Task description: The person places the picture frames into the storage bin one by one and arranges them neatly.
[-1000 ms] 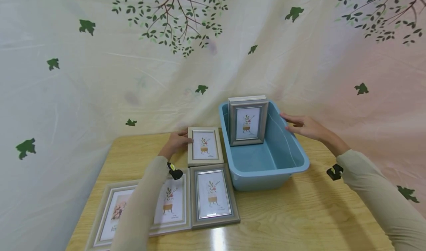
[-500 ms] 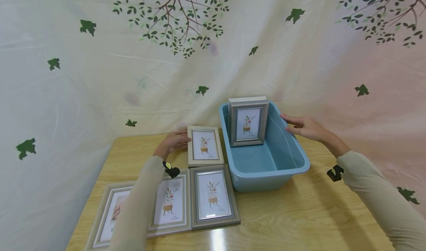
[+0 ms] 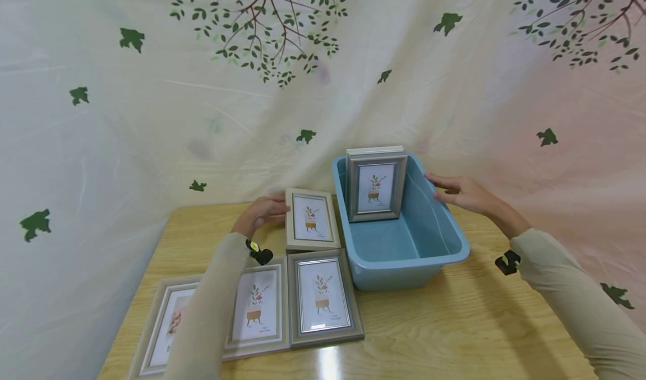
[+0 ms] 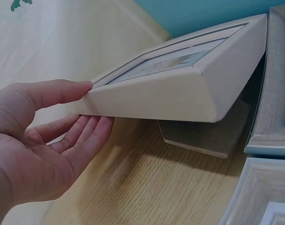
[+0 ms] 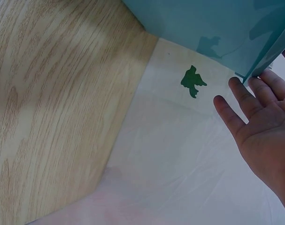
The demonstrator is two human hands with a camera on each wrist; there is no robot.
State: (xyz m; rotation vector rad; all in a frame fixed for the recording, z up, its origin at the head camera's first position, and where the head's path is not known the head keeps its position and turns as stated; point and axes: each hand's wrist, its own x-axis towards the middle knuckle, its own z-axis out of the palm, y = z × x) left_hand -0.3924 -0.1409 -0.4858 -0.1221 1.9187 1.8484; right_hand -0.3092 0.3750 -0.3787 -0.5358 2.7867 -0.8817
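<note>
While the left hand (image 3: 262, 211) pinched the cream picture frame (image 3: 312, 217) along its left edge — thumb on top, fingers tucked beneath — that frame was tilted, its held side raised off the wooden table (image 3: 419, 335). From the left wrist, a flat, dark stand piece (image 4: 203, 136) showed beneath its raised side. Just to the right of the frame stood the blue tub (image 3: 393, 276), though whether the two touched could not be told. At the tub's far right side was the right hand (image 3: 466, 194), its fingers extended and grasping nothing, some of the tips resting against the rim. Inside the tub, toward the back and left, a grey-brown frame (image 3: 375, 186) stood nearly upright, a white edge (image 3: 374, 150) showing behind its top. Nearer the person, a grey frame (image 3: 323, 296) lay face up just below the cream one, and a pale frame (image 3: 259, 301) lay beside it on the left. Farther left, another frame (image 3: 166, 335) was partly covered by the left sleeve (image 3: 207, 313). A pale curtain (image 3: 227, 116) hung behind the table, printed with leafy branches (image 3: 264, 27) and dark green leaf shapes (image 3: 305, 136).
</note>
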